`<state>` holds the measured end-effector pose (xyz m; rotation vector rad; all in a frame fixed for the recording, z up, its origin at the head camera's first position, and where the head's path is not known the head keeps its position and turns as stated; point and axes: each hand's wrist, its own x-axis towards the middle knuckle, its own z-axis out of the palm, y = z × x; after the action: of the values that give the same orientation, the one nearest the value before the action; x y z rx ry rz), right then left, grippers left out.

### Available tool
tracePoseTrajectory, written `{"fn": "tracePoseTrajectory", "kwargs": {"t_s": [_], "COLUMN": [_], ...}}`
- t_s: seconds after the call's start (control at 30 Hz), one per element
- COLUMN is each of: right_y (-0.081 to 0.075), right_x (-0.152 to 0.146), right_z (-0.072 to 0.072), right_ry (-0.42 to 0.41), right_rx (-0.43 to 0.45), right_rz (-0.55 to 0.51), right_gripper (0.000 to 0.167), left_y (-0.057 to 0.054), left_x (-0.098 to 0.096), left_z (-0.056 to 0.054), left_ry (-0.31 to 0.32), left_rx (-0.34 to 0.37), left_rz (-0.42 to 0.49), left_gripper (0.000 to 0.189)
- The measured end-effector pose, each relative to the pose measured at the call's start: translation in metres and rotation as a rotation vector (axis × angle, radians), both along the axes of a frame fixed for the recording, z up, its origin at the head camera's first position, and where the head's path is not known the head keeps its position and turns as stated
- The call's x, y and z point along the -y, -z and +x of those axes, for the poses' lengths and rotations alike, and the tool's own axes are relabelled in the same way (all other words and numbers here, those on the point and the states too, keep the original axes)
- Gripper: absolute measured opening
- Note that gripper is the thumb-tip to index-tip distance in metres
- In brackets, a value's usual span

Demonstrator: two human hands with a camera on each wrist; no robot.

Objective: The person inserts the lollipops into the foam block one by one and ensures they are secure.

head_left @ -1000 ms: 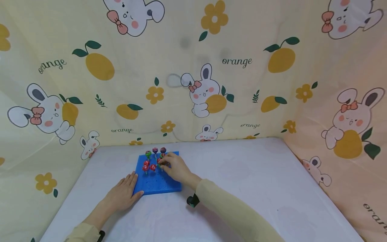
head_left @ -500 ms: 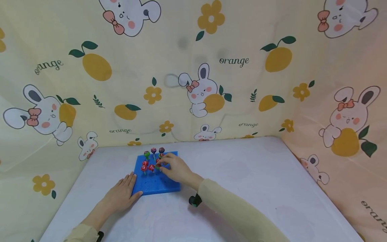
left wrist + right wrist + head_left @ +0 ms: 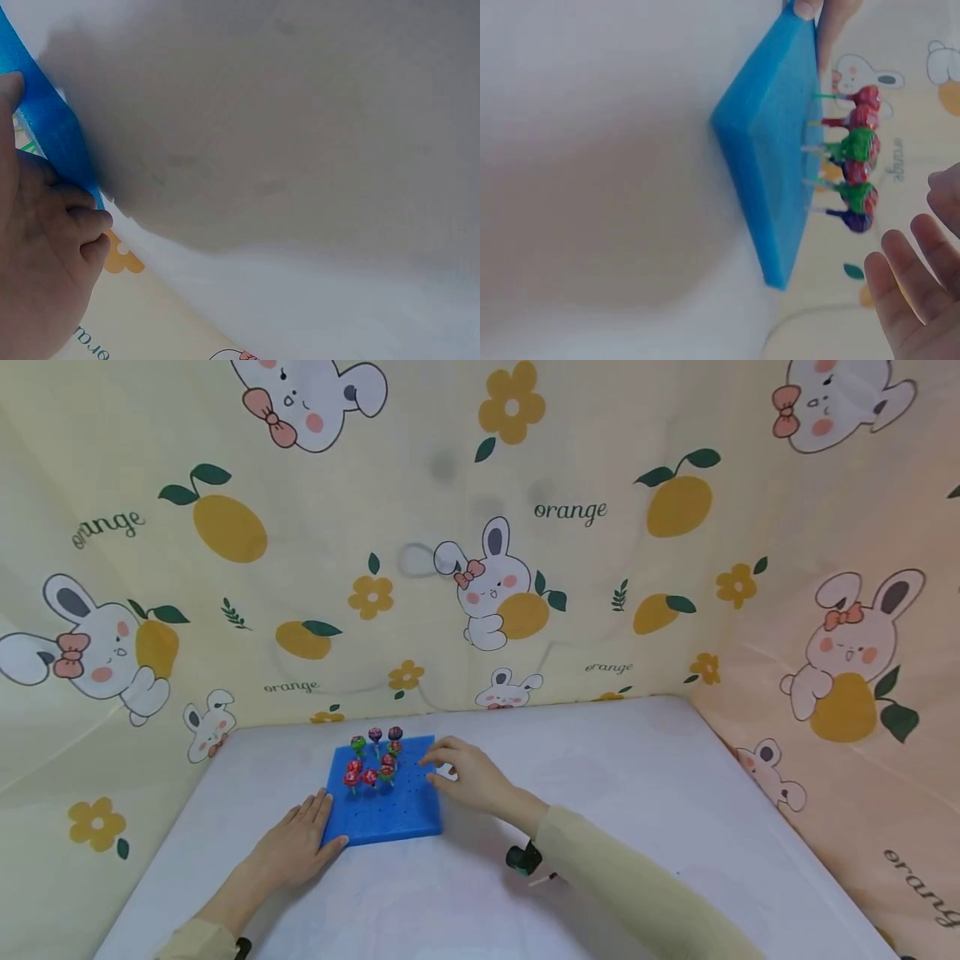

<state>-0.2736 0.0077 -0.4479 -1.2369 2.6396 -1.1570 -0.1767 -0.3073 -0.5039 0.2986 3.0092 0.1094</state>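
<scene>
A blue foam board (image 3: pixel 382 827) lies on the white table. Several wrapped lollipops stand upright in its back and left part, among them a green and red one (image 3: pixel 386 773), a red one (image 3: pixel 352 777) and a purple one (image 3: pixel 375 735). My left hand (image 3: pixel 292 843) rests against the board's left edge, fingers extended; the left wrist view has that hand (image 3: pixel 52 240) at the foam's side. Over the board's right edge is my right hand (image 3: pixel 476 779), apart from the lollipops, with nothing between thumb and fingers. Its fingers (image 3: pixel 919 266) look loosely extended in the right wrist view.
A patterned cloth (image 3: pixel 495 552) with rabbits and oranges hangs behind and beside the table (image 3: pixel 615 768). Small holes (image 3: pixel 405 811) dot the foam. By the right sleeve lies a thin white stick-like thing (image 3: pixel 542 881) with a dark end, partly hidden.
My right hand has let go of the green and red lollipop, which now stands in the foam. It has drawn back to the right, fingers parting. The left hand stays at the board's edge.
</scene>
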Motion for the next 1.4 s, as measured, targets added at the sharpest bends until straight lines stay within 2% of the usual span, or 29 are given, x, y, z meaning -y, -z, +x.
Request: {"fn": "tracePoseTrajectory", "kwargs": {"t_s": [0.17,0.43,0.67,0.93,1.03,1.27,1.4], "right_y": [0.0,0.005,0.018,0.034,0.037,0.039,0.04], "right_x": [-0.025,-0.07,-0.112,-0.158,-0.172,-0.195,-0.2], "right_z": [0.002,0.011,0.024,0.042,0.049,0.065,0.071], "right_ry": [0.009,0.067,0.105,0.133,0.113,0.033,-0.015], "right_rx": [-0.048,-0.115,-0.108,-0.104,-0.074,0.069,0.077], "right_rz": [-0.02,-0.039,-0.051,-0.007,0.015,0.082,0.104], "right_gripper": [0.024,0.022,0.021,0.022,0.022,0.021,0.021], "left_y": [0.0,-0.002,-0.004,-0.006,-0.007,-0.006,-0.005], "left_x": [-0.001,-0.002,-0.003,-0.005,-0.005,-0.005,-0.005], "left_z": [0.001,0.001,0.003,0.003,0.004,0.004,0.004], "left_ry": [-0.002,-0.01,-0.011,-0.006,-0.01,-0.016,-0.018], "left_rx": [0.006,0.002,0.0,0.0,0.0,0.007,0.007], "left_rz": [-0.007,-0.01,-0.01,-0.014,-0.014,-0.012,-0.024], "left_gripper": [0.085,0.087,0.085,0.085,0.086,0.085,0.086]}}
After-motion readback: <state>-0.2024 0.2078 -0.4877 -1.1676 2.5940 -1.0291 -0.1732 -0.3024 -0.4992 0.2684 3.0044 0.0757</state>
